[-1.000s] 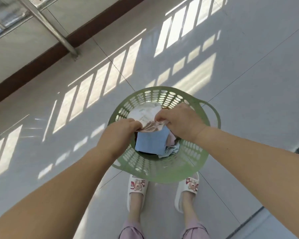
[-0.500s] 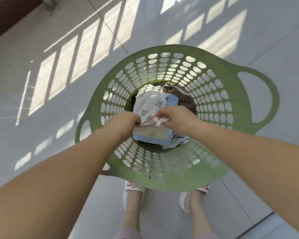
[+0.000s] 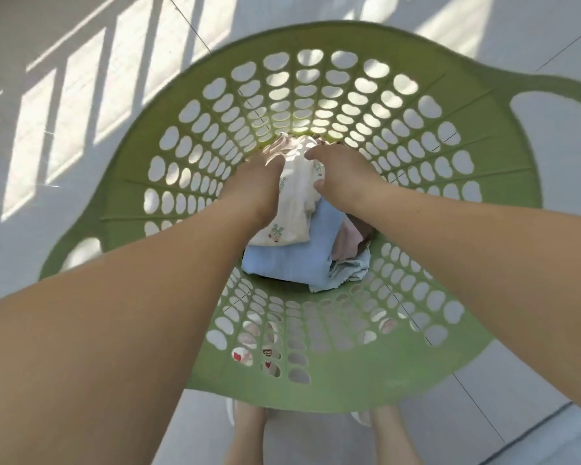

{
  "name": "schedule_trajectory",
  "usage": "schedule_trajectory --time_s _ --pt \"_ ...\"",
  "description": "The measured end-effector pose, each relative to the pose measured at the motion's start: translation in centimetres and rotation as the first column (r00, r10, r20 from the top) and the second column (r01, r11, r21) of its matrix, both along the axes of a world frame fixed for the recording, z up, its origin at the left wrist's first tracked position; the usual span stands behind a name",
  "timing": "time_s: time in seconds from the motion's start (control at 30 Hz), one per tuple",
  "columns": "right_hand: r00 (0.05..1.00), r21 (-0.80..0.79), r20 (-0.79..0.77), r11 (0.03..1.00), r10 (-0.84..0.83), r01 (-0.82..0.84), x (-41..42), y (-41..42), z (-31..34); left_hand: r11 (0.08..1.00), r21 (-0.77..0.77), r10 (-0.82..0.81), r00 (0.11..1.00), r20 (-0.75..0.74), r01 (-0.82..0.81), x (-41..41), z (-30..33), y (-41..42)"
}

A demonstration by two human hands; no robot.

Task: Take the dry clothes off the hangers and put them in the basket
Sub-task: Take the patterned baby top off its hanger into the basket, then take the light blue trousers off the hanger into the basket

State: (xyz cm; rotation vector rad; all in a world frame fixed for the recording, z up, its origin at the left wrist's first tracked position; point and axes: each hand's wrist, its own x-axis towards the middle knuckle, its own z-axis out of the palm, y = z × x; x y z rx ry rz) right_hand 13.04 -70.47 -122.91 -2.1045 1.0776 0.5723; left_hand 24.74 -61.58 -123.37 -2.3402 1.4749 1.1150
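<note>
Reaching into the basket (image 3: 141, 182), both hands' fingers (image 3: 311, 154) sink behind clothes (image 3: 296, 209).

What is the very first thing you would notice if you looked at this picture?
The big green basket full of holes fills most of the view, standing on the pale sunlit floor. Two bare arms reach down into it, and the left hand and right hand meet on a white printed cloth at the bottom. Under that cloth lies a folded light blue cloth, with the person's feet just below the basket.
</note>
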Motion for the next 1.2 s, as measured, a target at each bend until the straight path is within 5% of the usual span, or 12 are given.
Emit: schedule_trajectory --time_s 0.27,0.63,0.9,1.2 --pt "0.988 0.013 0.133 0.997 -0.073 0.072 -1.8 0.3 10.2 0.991 -0.123 -0.055 0.997 -0.054 0.048 -1.5 10.4 -1.0" --pt "0.944 -0.308 0.315 0.931 -0.097 0.198 -3.2 -0.6 39.9 0.834 -0.478 -0.249 0.961 0.121 0.276 -1.5 38.9 -4.7" --pt "0.898 -0.656 0.441 0.675 -0.019 0.337 -6.6 -0.6 62.3 0.594 -0.652 -0.350 0.882 0.317 0.470 -4.2 62.9 -7.1" --pt "0.774 -0.755 0.631 0.276 0.056 0.595 -13.2 1.2 81.9 0.243 -0.774 -0.328 0.800 0.502 0.585 -11.1 84.3 -7.0"
